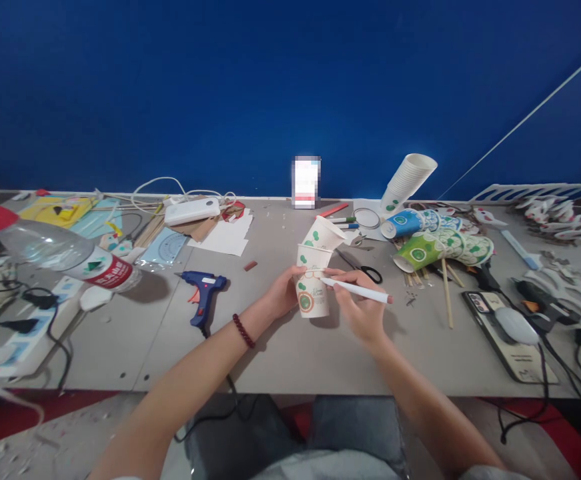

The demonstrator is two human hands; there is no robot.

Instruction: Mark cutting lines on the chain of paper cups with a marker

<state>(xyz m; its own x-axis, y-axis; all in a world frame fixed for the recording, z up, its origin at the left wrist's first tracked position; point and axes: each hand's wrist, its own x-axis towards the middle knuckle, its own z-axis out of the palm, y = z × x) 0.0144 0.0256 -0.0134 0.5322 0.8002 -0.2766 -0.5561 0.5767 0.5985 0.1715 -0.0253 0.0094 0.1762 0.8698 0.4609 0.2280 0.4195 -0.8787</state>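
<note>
A white paper cup [312, 293] with green dots and an orange ring stands on the grey table [290, 353]. My left hand [281, 293] is wrapped round its left side and steadies it. My right hand [360, 308] pinches a white marker pen [357, 291] whose tip touches the cup just under the rim. A second, similar cup [324, 235] lies tilted right behind the first one.
A blue glue gun [203, 292] lies left of my hands, black scissors [360, 267] to the right. A water bottle [55, 253] lies at far left by a power strip [15, 343]. Stacked white cups [407, 180], coloured cups [433, 243] and sticks fill the right.
</note>
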